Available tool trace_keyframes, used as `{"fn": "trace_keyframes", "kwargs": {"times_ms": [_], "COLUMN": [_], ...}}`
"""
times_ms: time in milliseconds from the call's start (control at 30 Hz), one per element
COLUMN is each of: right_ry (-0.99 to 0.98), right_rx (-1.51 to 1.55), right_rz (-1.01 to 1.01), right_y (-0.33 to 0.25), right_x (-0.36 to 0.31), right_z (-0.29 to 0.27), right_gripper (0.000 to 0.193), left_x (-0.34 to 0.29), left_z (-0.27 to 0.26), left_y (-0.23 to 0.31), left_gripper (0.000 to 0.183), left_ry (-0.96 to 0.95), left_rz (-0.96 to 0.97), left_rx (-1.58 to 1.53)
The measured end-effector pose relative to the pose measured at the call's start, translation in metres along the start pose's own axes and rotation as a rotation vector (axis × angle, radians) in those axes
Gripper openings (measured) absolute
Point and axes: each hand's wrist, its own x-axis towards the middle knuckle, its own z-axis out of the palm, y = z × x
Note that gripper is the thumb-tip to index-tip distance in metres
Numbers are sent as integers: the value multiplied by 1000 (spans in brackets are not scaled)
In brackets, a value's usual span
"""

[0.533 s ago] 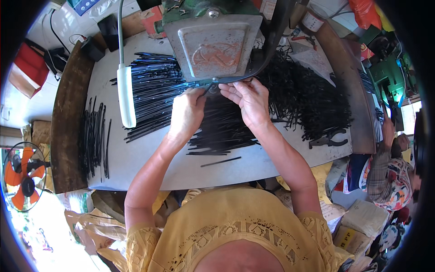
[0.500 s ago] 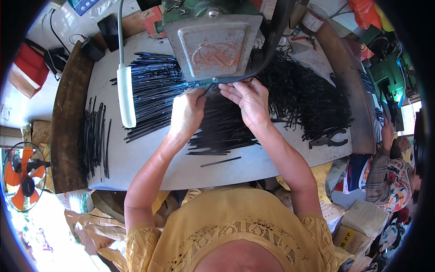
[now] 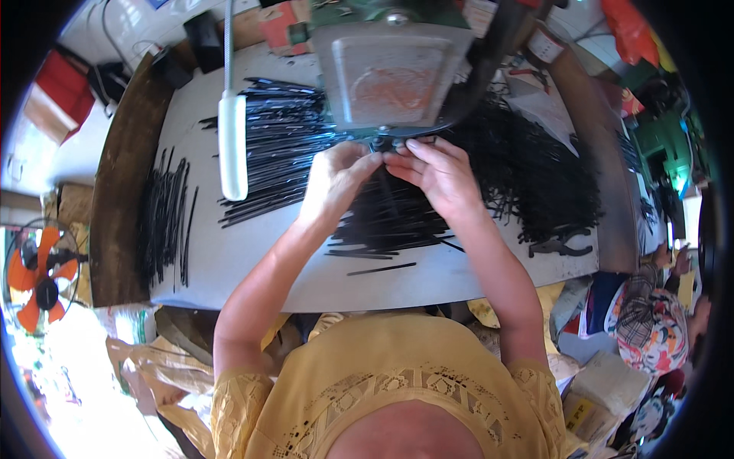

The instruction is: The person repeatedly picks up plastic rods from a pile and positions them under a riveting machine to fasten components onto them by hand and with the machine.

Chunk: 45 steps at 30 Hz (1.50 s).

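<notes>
My left hand (image 3: 336, 180) is closed in a pinch just under the lower edge of a green and grey press-like machine (image 3: 394, 73). My right hand (image 3: 440, 176) is beside it, thumb and forefinger together, the other fingers curled. The fingertips of both hands nearly meet at small dark metal parts below the machine's head. What they pinch is small and blurred; I cannot make it out. Below the hands lies a heap of thin black rods (image 3: 394, 222). More straight black rods (image 3: 275, 145) lie left of the machine, and a tangled pile of bent-ended ones (image 3: 535, 168) lies to the right.
Wooden boards (image 3: 126, 183) wall the pale table (image 3: 252, 268). A white lamp (image 3: 232, 149) hangs left of the machine. Pliers (image 3: 562, 246) lie at the right front, and a single rod (image 3: 382, 269) near the front edge. An orange fan (image 3: 46, 279) stands left; another person (image 3: 654, 329) sits right.
The view has shifted slightly. My left hand has moved right, its fingertips now close to my right hand's. The dark rod seen earlier at my left fingertips no longer shows clearly.
</notes>
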Motion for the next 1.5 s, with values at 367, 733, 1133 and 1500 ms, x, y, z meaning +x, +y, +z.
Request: {"fn": "trace_keyframes", "kwargs": {"times_ms": [367,733,1133,1500], "right_ry": [122,93,-35,-80], "right_rx": [-103,-471,-469,-479], "right_rz": [-86,-42,147,170], "right_y": [-22,-8,-3,1], "right_x": [-51,-48,-12,3], "right_z": [12,-4,9,12], "right_gripper": [10,17,26,25], "left_x": [-34,-42,-17,0], "left_z": [27,-68,-42,-15], "left_y": [-12,-50,-20,-24], "left_gripper": [7,15,17,22], "left_ry": [-113,279,177,228], "left_rz": [-206,532,654,628], "left_rx": [-860,1273,815,775]}}
